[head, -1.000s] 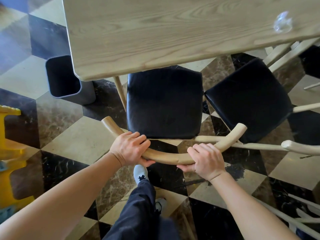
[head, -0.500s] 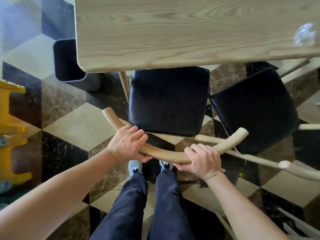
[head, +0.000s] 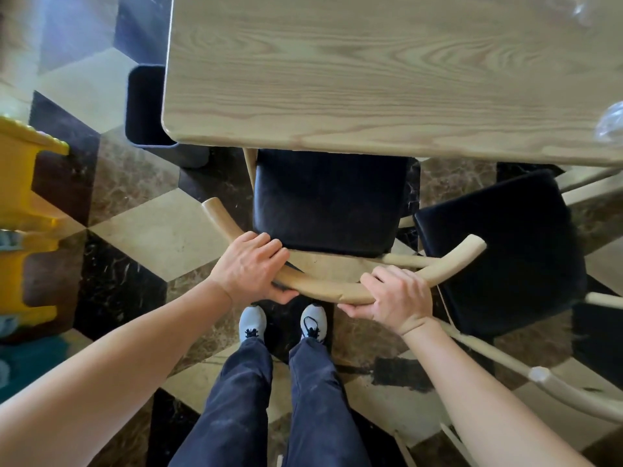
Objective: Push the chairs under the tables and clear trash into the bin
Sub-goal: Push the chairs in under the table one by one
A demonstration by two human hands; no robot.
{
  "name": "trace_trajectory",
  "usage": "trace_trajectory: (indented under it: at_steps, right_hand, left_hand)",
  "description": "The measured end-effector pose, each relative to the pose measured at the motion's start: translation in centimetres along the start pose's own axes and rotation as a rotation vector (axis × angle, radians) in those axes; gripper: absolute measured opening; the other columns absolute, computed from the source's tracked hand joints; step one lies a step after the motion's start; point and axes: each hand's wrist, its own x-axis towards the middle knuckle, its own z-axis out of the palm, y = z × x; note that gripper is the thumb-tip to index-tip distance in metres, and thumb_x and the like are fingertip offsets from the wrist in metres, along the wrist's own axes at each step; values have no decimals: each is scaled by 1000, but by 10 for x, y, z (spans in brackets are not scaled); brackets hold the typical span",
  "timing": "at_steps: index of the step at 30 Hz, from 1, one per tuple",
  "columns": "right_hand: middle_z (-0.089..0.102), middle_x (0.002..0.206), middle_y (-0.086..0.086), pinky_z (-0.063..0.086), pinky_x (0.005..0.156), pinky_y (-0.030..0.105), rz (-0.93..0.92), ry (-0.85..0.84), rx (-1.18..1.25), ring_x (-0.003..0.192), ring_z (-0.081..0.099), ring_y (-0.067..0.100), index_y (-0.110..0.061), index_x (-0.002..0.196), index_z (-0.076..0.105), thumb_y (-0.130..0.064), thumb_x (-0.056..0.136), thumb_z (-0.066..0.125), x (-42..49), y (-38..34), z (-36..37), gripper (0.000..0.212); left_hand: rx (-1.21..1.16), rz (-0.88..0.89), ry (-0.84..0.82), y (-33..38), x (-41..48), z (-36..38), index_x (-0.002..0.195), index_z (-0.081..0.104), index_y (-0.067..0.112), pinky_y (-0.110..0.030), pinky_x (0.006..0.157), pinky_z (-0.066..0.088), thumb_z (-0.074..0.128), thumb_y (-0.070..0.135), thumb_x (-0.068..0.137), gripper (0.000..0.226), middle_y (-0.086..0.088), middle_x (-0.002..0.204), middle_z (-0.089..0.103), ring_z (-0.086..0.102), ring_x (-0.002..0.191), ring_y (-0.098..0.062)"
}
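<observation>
Chequered marble floor [head: 158,230]. Wooden table [head: 371,79] at 12 o'clock; chair [head: 327,200] seat partly beneath its edge. Left hand [head: 251,269] and right hand [head: 396,298] both curl around the curved backrest [head: 323,291] (thumbs underneath). Bin [head: 145,106] at 10 o'clock.

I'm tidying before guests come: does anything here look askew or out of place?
Yes. The right chair sits turned at an angle to the table, its seat mostly out from under it. Crumpled clear plastic lies at the table's right edge. The other chair looks square to it.
</observation>
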Motion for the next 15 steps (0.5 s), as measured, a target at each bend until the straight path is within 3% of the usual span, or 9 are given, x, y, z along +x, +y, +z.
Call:
trace_trajectory:
  at_steps: [15]
  right_hand:
    - [56, 64, -1, 43, 48, 28, -69, 46, 3, 57, 56, 20, -19, 65, 57, -83, 83, 51, 38, 36, -1, 67]
  left_hand:
    - [-30, 42, 100, -24, 38, 6, 75, 59, 10, -36, 53, 43, 56, 73, 83, 64, -3, 68, 54, 49, 58, -26]
